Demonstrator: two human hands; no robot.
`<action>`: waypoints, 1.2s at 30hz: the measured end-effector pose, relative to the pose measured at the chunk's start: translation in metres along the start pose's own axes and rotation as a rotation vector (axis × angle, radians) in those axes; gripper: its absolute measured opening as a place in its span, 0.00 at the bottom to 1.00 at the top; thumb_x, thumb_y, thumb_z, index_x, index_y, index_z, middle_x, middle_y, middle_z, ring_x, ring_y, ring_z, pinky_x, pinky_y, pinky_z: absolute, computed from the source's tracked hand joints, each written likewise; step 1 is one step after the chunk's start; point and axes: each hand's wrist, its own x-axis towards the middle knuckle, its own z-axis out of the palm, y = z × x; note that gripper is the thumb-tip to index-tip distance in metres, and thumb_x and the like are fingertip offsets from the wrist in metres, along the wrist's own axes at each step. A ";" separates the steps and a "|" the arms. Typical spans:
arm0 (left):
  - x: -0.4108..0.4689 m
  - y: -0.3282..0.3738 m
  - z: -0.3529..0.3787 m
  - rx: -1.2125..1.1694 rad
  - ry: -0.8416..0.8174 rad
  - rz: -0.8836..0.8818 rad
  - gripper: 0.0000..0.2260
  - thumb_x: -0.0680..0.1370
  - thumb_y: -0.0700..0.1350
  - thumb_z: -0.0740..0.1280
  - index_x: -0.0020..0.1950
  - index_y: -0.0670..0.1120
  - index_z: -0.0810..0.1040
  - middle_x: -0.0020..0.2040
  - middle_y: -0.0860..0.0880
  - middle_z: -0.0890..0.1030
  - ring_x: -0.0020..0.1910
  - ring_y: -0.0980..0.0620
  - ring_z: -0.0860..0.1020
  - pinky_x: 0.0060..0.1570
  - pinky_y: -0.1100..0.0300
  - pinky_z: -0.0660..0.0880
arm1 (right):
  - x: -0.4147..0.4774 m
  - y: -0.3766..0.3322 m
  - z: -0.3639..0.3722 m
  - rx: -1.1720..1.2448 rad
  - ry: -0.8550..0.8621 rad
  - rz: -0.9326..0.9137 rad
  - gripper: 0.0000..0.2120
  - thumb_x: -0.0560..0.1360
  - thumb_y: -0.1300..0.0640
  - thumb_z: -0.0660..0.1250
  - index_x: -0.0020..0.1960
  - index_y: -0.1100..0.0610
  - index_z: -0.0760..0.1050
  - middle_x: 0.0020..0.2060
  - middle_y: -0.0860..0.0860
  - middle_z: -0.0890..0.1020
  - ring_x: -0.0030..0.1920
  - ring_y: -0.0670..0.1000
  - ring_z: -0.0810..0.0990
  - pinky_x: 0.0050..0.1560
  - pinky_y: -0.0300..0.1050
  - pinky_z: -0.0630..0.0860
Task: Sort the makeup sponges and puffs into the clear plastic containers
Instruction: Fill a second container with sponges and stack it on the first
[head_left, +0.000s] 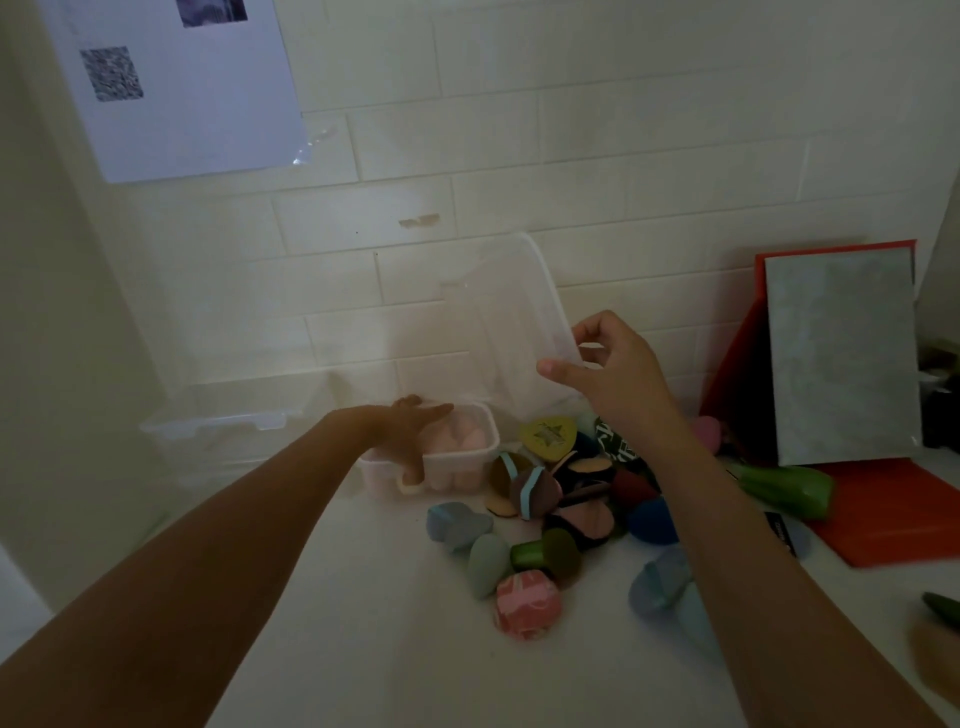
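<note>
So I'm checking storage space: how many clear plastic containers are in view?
2: a small container holding pink sponges under the left hand, and a larger one at its left. Others may be hidden.

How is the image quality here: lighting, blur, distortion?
Head view: dim and soft throughout, with a brighter patch on the white tiled wall; wide-angle bending at the edges; the clear plastic lid in the right hand nearly vanishes against the tiles; left hand slightly blurred.

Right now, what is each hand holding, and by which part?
The right hand pinches the clear lid at its lower right edge. The left hand grips the near wall of the small clear container of pink sponges.
</note>
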 end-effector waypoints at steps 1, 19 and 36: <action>-0.001 0.000 0.004 -0.017 0.015 0.010 0.49 0.68 0.43 0.74 0.76 0.54 0.43 0.76 0.45 0.53 0.73 0.43 0.56 0.69 0.46 0.62 | -0.001 0.000 0.001 -0.007 -0.006 -0.002 0.16 0.67 0.58 0.77 0.41 0.51 0.68 0.48 0.50 0.82 0.48 0.48 0.81 0.42 0.41 0.78; -0.127 0.048 -0.010 -0.341 0.449 0.197 0.16 0.74 0.51 0.69 0.61 0.50 0.78 0.58 0.53 0.79 0.53 0.58 0.77 0.53 0.65 0.72 | -0.032 -0.044 -0.002 -0.291 -0.223 -0.070 0.17 0.62 0.52 0.80 0.43 0.55 0.75 0.44 0.41 0.81 0.44 0.37 0.79 0.34 0.29 0.77; -0.237 0.055 0.051 -0.104 0.232 0.177 0.38 0.67 0.62 0.71 0.73 0.57 0.60 0.71 0.56 0.65 0.67 0.55 0.66 0.67 0.59 0.64 | -0.165 -0.087 0.008 -0.951 -0.794 -0.273 0.14 0.70 0.47 0.72 0.50 0.47 0.69 0.49 0.41 0.72 0.49 0.45 0.72 0.53 0.45 0.72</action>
